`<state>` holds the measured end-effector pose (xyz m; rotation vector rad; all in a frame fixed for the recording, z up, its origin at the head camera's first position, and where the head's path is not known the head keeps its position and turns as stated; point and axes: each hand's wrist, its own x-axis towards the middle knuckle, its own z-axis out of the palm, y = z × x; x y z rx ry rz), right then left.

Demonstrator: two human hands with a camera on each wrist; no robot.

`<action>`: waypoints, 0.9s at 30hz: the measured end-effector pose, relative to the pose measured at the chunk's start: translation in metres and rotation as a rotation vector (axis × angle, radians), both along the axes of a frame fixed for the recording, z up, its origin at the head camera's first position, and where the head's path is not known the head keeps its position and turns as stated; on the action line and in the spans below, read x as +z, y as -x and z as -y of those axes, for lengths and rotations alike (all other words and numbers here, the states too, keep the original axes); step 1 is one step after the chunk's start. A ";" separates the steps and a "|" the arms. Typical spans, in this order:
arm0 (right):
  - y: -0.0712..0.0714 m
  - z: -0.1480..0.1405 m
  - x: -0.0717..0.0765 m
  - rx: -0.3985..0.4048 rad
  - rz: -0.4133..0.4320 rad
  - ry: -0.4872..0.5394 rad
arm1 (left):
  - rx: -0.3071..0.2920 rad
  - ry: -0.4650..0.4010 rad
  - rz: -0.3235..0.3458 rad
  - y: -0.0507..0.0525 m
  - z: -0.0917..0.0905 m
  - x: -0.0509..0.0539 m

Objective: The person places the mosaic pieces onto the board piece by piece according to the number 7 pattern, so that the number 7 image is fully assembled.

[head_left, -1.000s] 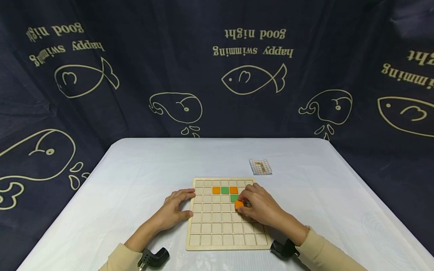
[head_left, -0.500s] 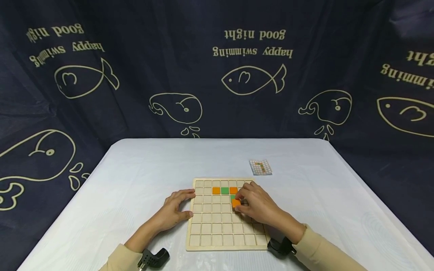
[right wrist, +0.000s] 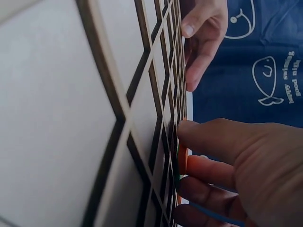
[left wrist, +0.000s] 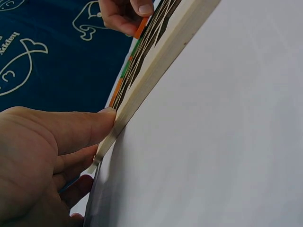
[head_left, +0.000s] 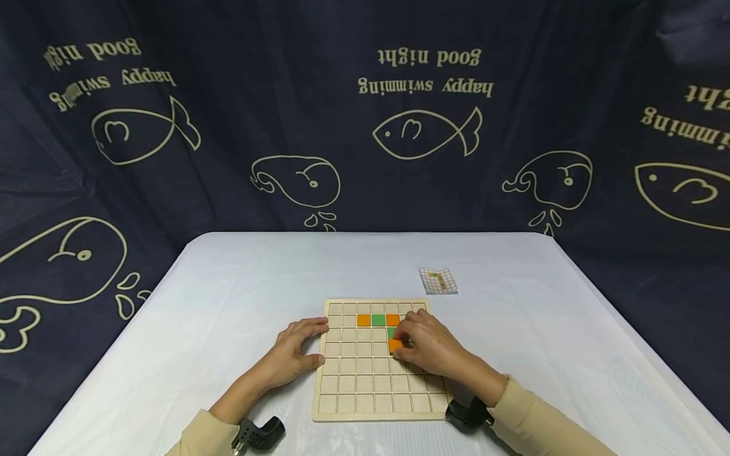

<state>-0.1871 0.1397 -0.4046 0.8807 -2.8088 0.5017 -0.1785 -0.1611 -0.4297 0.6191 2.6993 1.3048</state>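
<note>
My right hand (head_left: 435, 342) pinches an orange square tile (head_left: 395, 346) between thumb and fingers, low over the gridded wooden board (head_left: 365, 384). In the right wrist view this orange tile (right wrist: 182, 158) stands tilted against the grid. Just above it lies a green tile (head_left: 391, 332), partly covered by my fingers. Farther up, a row on the board holds an orange tile (head_left: 364, 320), a green tile (head_left: 378, 320) and another orange tile (head_left: 392, 320). My left hand (head_left: 292, 354) rests against the board's left edge, its thumb and fingertips touching the rim (left wrist: 142, 85).
A small printed card (head_left: 438, 281) with a grid and a coloured pattern lies beyond the board's upper right corner. White cloth (head_left: 256, 272) covers the table. A dark curtain (head_left: 365, 190) with fish and whale drawings hangs behind.
My right hand has moved slightly left and lowered the orange tile to the cell below the green one. My left hand has stayed at the board's edge.
</note>
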 end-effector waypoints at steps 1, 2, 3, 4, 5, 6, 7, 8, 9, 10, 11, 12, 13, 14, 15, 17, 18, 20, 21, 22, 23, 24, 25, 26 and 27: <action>0.000 0.000 0.000 0.001 0.000 0.000 | -0.001 0.002 -0.005 0.000 0.000 0.000; 0.000 0.000 -0.001 0.003 -0.002 -0.001 | 0.000 0.001 -0.007 0.000 0.000 0.000; 0.001 0.000 -0.001 0.005 -0.005 -0.003 | 0.000 0.002 -0.010 0.000 0.000 0.000; 0.001 -0.001 -0.001 0.006 -0.007 -0.004 | 0.000 0.004 -0.013 0.000 0.000 0.000; 0.001 -0.001 -0.002 0.006 -0.012 -0.006 | 0.000 0.005 -0.016 0.000 0.000 0.000; 0.001 -0.001 -0.002 0.007 -0.016 -0.009 | 0.000 0.006 -0.020 0.000 0.000 0.000; 0.001 -0.001 -0.002 0.008 -0.021 -0.013 | -0.001 0.008 -0.022 0.000 0.000 0.000; 0.001 -0.001 -0.002 0.009 -0.024 -0.017 | 0.001 0.007 -0.017 0.000 0.000 0.000; 0.001 -0.002 -0.003 0.011 -0.028 -0.020 | 0.001 0.009 -0.017 0.000 0.000 0.000; 0.001 -0.002 -0.003 0.011 -0.032 -0.024 | 0.001 0.009 -0.017 0.000 0.000 0.000; 0.001 -0.002 -0.003 0.013 -0.035 -0.027 | 0.002 0.010 -0.018 0.001 0.000 0.000; 0.001 -0.002 -0.003 0.014 -0.037 -0.029 | 0.003 0.010 -0.020 0.001 0.000 0.000; 0.001 -0.002 -0.003 0.015 -0.039 -0.030 | 0.004 0.015 -0.022 0.001 0.000 -0.001; 0.001 -0.002 -0.003 0.014 -0.041 -0.032 | 0.004 0.015 -0.024 0.001 0.000 0.000; 0.001 -0.002 -0.003 0.014 -0.043 -0.033 | 0.004 0.017 -0.027 0.001 0.000 0.000; 0.000 -0.002 -0.003 0.013 -0.046 -0.036 | 0.004 0.018 -0.035 0.001 0.000 -0.001; 0.000 -0.002 -0.003 0.012 -0.047 -0.038 | 0.003 0.021 -0.039 0.001 0.000 -0.001; 0.000 -0.002 -0.003 0.011 -0.048 -0.040 | 0.001 0.021 -0.048 0.001 0.000 -0.002; 0.000 -0.002 -0.003 0.011 -0.048 -0.039 | 0.001 0.021 -0.051 0.001 0.000 -0.002; 0.000 -0.002 -0.003 0.011 -0.048 -0.040 | 0.000 0.020 -0.054 0.001 0.000 -0.002; 0.000 -0.002 -0.003 0.011 -0.048 -0.040 | 0.000 0.020 -0.056 0.001 0.000 -0.002; 0.000 -0.002 -0.003 0.011 -0.048 -0.039 | 0.000 0.020 -0.056 0.000 0.000 -0.002; 0.000 -0.002 -0.003 0.012 -0.048 -0.039 | 0.000 0.019 -0.054 0.000 0.000 -0.002; 0.000 -0.002 -0.003 0.013 -0.048 -0.038 | 0.000 0.018 -0.052 0.000 0.000 -0.002; 0.000 -0.002 -0.003 0.014 -0.050 -0.038 | 0.001 0.015 -0.048 0.000 0.000 -0.002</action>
